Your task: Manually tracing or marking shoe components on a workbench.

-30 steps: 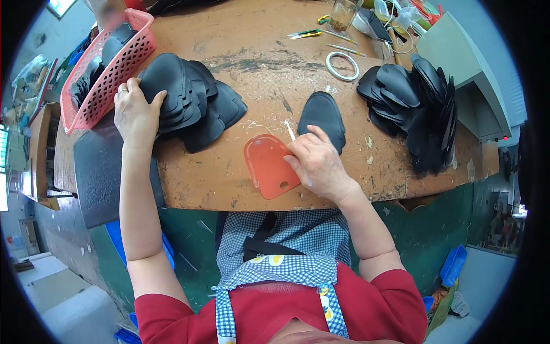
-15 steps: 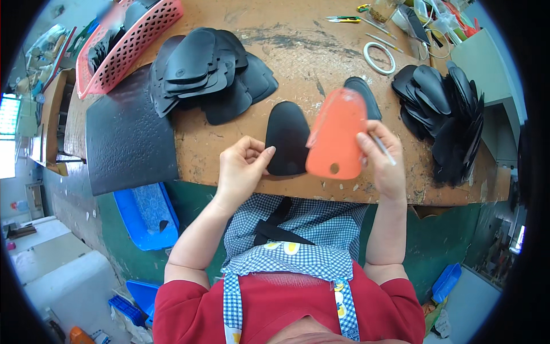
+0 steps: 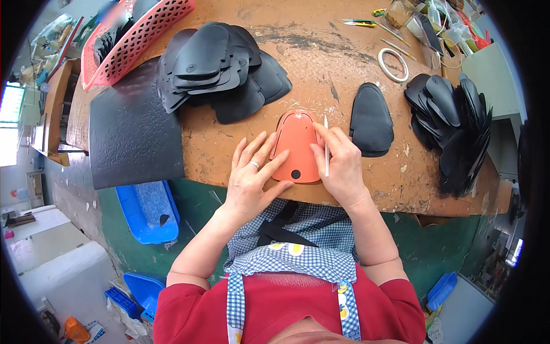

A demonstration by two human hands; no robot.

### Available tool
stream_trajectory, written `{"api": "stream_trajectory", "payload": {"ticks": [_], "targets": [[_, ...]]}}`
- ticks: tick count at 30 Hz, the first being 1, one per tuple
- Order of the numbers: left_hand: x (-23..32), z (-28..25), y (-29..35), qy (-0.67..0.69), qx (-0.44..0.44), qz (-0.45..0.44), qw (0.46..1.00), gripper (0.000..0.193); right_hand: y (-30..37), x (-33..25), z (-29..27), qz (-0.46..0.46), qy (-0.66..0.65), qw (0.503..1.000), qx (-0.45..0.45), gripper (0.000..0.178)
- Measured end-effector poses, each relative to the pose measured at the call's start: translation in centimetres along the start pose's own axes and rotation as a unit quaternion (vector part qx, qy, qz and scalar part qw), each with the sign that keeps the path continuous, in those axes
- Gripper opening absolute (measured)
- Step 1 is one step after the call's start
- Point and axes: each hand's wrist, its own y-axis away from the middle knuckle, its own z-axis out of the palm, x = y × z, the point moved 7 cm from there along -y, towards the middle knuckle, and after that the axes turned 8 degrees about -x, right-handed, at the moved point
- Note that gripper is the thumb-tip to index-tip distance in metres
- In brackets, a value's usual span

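Observation:
An orange template (image 3: 297,143) with a slot along its rounded top and a round hole near its bottom lies flat on a black leather-like piece. Only a thin dark edge of that piece and a black spot through the hole show. My left hand (image 3: 250,176), with a ring on one finger, is spread open, its fingertips resting on the template's left side and lower part. At the template's right edge, my right hand (image 3: 342,165) grips a slim white marking pen (image 3: 326,150), tip pointing away from me; its fingertips touch the template.
Right of the template lies a small stack of black pieces (image 3: 371,123). Larger piles of black pieces stand at the far left (image 3: 209,63) and right (image 3: 444,114). A black sheet (image 3: 134,135) overhangs the front edge. A pink basket (image 3: 137,43), tape roll (image 3: 393,64) and snips (image 3: 359,23) lie farther back.
My right hand has brought the orange template down and left onto the black piece. My left hand has let go of the piece's edge and spread over the template.

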Motion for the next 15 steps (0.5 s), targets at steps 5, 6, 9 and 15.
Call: {"api": "stream_trajectory", "payload": {"ticks": [5,6,9,15], "targets": [[-0.32,0.43,0.42,0.002,0.008,0.008,1.0,0.064,-0.35,0.15,0.04,-0.006,-0.007,1.0,-0.008,0.044],[-0.39,0.52,0.46,0.003,0.008,0.008,1.0,0.064,-0.49,0.35,0.05,0.01,-0.012,1.0,-0.015,0.044],[-0.31,0.34,0.58,0.008,0.029,0.01,1.0,0.063,-0.68,0.42,-0.21,0.018,-0.006,0.999,-0.026,0.043],[-0.23,0.25,0.55,0.01,0.023,-0.002,1.0,0.063,-0.61,0.16,0.09,0.008,0.018,0.999,-0.04,0.039]]}}
